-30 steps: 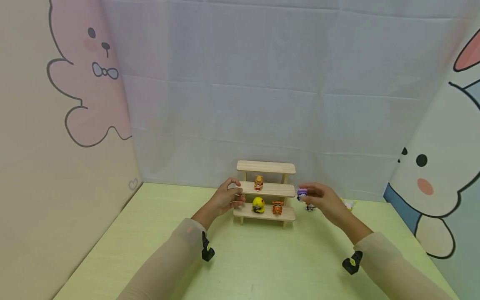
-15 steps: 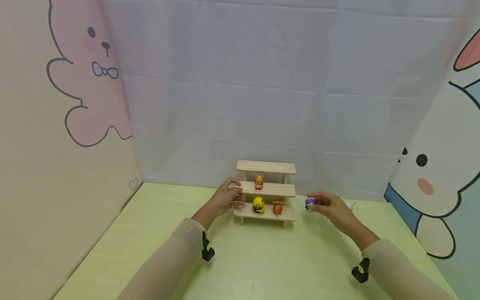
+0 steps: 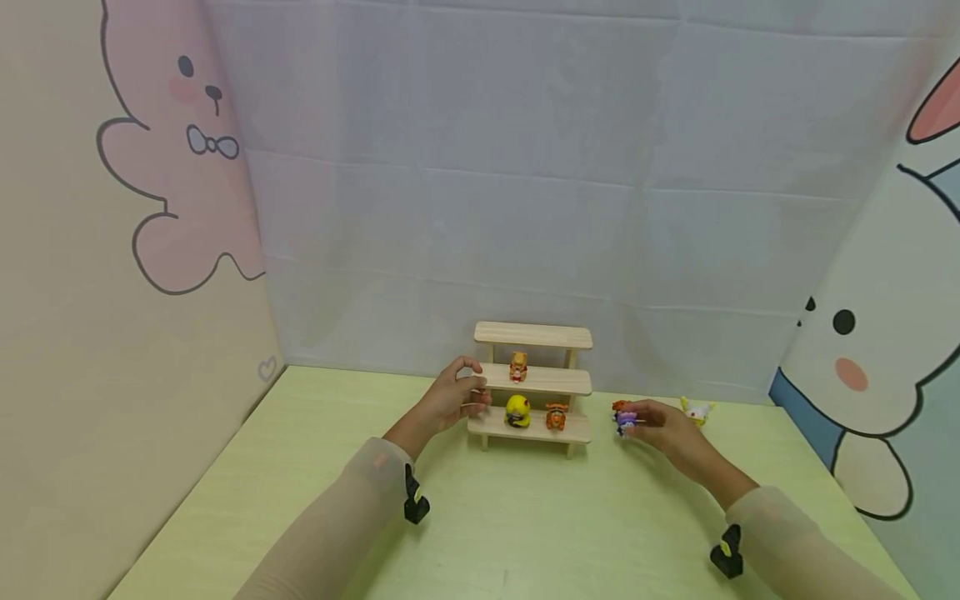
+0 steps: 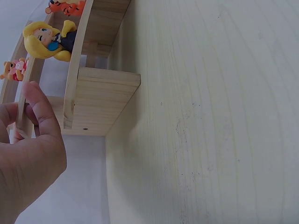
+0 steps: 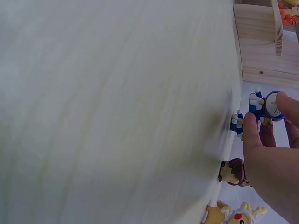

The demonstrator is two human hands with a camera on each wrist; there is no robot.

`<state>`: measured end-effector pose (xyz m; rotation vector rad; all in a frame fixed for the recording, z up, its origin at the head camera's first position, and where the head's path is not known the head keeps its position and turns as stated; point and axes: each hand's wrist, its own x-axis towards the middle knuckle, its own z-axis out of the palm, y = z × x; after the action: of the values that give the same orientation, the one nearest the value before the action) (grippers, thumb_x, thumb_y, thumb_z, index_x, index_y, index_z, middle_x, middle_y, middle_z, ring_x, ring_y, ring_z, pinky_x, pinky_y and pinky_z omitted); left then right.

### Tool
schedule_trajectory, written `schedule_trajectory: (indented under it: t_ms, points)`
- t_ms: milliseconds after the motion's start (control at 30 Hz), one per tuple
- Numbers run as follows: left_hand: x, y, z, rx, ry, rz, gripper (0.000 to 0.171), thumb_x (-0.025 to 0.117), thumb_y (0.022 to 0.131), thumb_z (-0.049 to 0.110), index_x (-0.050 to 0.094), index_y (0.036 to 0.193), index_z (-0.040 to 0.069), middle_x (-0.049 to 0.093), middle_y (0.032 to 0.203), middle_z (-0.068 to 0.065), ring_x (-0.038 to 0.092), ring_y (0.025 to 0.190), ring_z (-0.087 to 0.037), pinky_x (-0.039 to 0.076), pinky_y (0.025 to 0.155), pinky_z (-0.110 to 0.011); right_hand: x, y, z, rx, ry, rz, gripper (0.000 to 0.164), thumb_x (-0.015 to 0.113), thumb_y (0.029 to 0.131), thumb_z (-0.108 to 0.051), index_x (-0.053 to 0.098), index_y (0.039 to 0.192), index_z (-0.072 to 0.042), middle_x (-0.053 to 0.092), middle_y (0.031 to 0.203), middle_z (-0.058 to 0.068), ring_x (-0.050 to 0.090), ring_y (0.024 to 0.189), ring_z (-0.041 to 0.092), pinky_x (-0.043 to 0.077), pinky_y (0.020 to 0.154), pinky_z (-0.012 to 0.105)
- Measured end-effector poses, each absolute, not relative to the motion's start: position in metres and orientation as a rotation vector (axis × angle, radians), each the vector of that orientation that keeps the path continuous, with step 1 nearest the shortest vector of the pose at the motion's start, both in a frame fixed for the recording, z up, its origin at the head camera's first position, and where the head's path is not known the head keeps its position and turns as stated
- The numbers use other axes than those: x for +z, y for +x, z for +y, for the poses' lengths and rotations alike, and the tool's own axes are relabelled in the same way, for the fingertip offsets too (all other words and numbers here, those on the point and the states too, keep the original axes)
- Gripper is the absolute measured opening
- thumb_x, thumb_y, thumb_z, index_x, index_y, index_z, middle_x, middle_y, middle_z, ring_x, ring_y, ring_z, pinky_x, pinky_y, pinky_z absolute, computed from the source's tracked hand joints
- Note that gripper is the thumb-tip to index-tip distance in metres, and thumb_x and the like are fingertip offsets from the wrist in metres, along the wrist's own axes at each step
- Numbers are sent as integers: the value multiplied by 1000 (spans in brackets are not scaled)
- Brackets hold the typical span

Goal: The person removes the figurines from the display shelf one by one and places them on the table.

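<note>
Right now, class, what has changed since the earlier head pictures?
The right hand has carried the purple-topped figurine rightward, away from the wooden shelf and lower in the head view, without letting go. The left hand stays at the wooden shelf; the bear figurine, yellow figurine and tiger figurine stand unmoved.

Lots of half-seen figurines in this one, fair warning
The right hand (image 5: 273, 175) covers part of the purple-topped figurine (image 5: 271, 106), whose face is too tiny to read from the head view, plus the top of the brown figurine (image 5: 231, 171). Right wrist view's bottom edge chops the white-and-yellow figurine (image 5: 239, 217); its corner crops the wooden shelf (image 5: 257, 46). Left wrist view clips the left hand (image 4: 32, 163).
</note>
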<state>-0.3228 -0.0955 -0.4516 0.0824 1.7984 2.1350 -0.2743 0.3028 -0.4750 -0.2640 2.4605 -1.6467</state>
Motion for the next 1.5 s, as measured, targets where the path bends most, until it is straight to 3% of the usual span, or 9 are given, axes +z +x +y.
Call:
schedule_trajectory:
  t_ms: [233,433,833,1133,1500]
  points:
    - [-453,-323,-96,2134,83,1795,16,57,106,10,46,117,14,61,88,-12,70,77,-20,60,63,-24,-484,-270,305,-1606,-262,2494,44,75,95,-14,60,132,6,60,132,23,61,110,15,56,83,22]
    - [-455,-325,-96,2136,78,1797,16,57,106,10,47,117,15,61,89,-12,70,77,-21,61,64,-25,-490,-269,307,-1662,-284,2457,40,73,96,-6,59,130,9,61,129,24,62,107,11,56,83,22]
    - [-452,-322,-96,2129,82,1812,16,57,106,10,47,118,14,60,90,-12,69,77,-20,60,64,-25,-493,-272,309,-1694,-305,2375,47,72,96,-5,51,135,12,56,132,28,61,107,12,57,85,24]
    - [-451,-322,-95,2127,76,1807,17,57,106,10,47,119,14,61,89,-12,70,78,-20,60,65,-25,-485,-267,308,-1656,-305,2442,47,73,96,-7,54,135,11,57,134,29,61,112,16,56,85,23]
    - [-454,-326,-95,2128,80,1808,16,58,106,11,47,118,15,61,89,-12,70,76,-21,61,64,-26,-471,-265,312,-1714,-317,2394,45,68,98,-3,49,134,15,59,131,27,63,107,10,57,88,23]
